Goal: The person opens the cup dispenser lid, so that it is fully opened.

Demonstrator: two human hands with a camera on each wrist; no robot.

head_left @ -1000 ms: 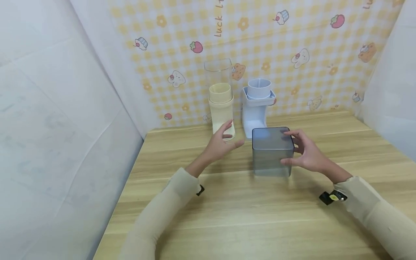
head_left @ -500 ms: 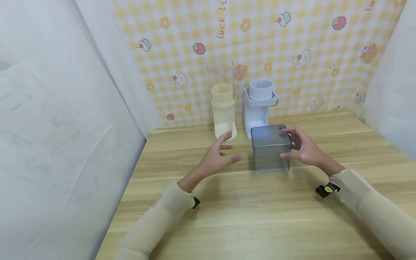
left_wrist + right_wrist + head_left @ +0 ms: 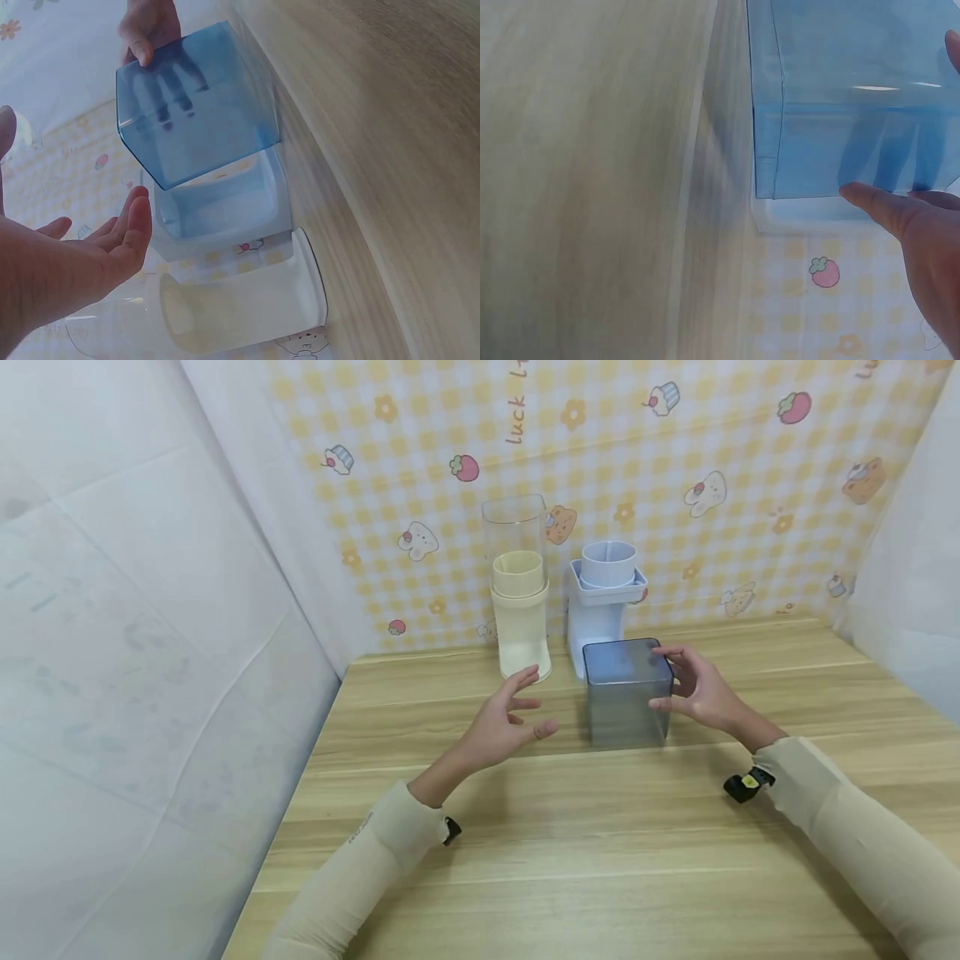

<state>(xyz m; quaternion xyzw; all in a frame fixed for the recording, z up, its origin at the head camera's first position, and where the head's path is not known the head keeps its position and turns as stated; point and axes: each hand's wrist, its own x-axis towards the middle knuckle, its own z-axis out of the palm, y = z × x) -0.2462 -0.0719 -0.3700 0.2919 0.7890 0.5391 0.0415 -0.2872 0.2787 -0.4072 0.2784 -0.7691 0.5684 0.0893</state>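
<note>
A tinted translucent square box (image 3: pixel 627 714), blue-grey, is held at its right side by my right hand (image 3: pixel 701 693). The thumb lies along its near face, and the other fingers show through the wall as dark shapes in the left wrist view. Just behind the box stands a light blue stand (image 3: pixel 596 618) with a round cup (image 3: pixel 609 565) in its square top tray. My left hand (image 3: pixel 501 727) hovers left of the box with fingers spread and holds nothing. Beyond it stands a cream stand (image 3: pixel 521 635) with a cream cup (image 3: pixel 517 574) inside a clear cover (image 3: pixel 513 518).
The wood-grain table (image 3: pixel 570 860) spreads out in front of both arms. A yellow checked cloth (image 3: pixel 420 452) hangs right behind the two stands. White sheets (image 3: pixel 135 652) close off the left and right sides.
My right hand has moved the tinted box back, closer to the light blue stand. My left hand has drawn back from the cream stand toward me.
</note>
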